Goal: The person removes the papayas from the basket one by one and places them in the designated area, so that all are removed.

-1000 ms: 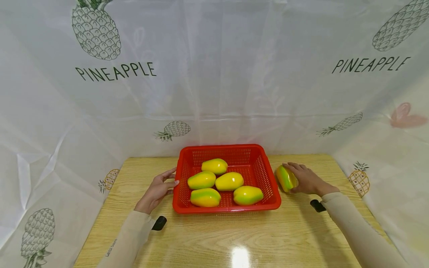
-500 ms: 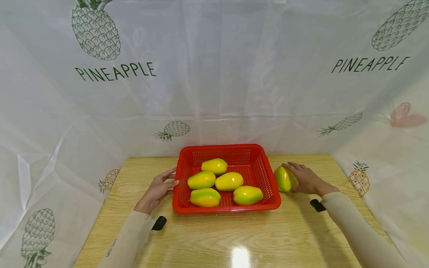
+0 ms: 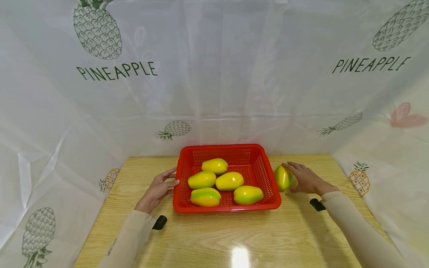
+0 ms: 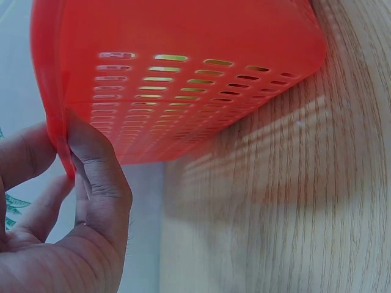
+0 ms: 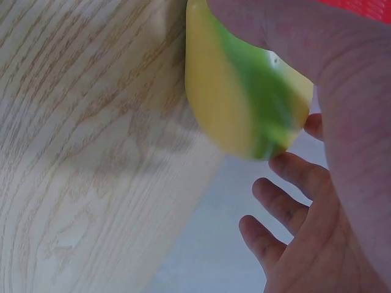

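Several glossy yellow-green papayas (image 3: 229, 181) lie in a red plastic basket (image 3: 228, 209) with slotted walls. My left hand (image 3: 158, 190) pinches the basket's left rim. Up close in the left wrist view, the thumb and fingers lie on either side of that red rim (image 4: 52, 79). To the right of the basket, a single papaya (image 3: 283, 178) rests on the wooden table, right against the basket's wall. My right hand (image 3: 305, 180) is beside it, thumb and fingers spread loosely around its outer side. In the right wrist view, fingertips (image 5: 284, 163) touch the end of this papaya (image 5: 226, 91).
The wood-grain table (image 3: 207, 242) extends in front of the basket. A pale sheet (image 3: 228, 93) printed with pineapples hangs behind and along both sides. Black wrist devices sit under the left wrist (image 3: 159, 223) and the right wrist (image 3: 317, 204).
The papaya by my right hand has rolled slightly left toward the basket, showing a different side, with a wider gap to my palm. Both hands and the basket have stayed in place.
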The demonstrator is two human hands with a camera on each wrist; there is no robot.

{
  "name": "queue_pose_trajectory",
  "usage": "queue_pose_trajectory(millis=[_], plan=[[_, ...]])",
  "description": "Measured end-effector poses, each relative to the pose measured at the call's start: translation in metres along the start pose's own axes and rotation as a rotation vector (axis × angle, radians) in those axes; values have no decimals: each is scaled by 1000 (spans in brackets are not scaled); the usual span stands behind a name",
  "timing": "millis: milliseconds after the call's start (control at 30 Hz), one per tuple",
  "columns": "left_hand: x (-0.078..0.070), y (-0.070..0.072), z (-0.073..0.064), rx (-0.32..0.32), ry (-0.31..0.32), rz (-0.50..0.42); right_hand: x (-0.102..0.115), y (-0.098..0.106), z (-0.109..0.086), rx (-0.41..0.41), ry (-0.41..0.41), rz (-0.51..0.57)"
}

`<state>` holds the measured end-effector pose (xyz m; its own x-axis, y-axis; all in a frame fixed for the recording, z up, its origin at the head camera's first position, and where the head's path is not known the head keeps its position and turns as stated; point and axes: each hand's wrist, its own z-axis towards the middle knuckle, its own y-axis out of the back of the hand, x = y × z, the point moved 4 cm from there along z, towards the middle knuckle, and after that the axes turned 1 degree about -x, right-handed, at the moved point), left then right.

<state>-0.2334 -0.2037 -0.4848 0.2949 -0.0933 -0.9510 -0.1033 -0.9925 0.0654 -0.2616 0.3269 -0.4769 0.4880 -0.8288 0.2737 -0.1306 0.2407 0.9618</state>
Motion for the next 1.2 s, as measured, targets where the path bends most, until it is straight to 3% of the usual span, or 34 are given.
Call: queue_pose_trajectory(millis=[267,467,833,1200], plan=[[-1,-2,-1,7,-6,-3,1,5,2,-3,2,-9],[-1,-2,-1,10,-7,-1,13,24,4,-30,20,-12],[1,0,1,-4,3,7,68,57,15,-57,128,-99],[1,0,1,2,-4,3,118,49,33,-9,285,-197]])
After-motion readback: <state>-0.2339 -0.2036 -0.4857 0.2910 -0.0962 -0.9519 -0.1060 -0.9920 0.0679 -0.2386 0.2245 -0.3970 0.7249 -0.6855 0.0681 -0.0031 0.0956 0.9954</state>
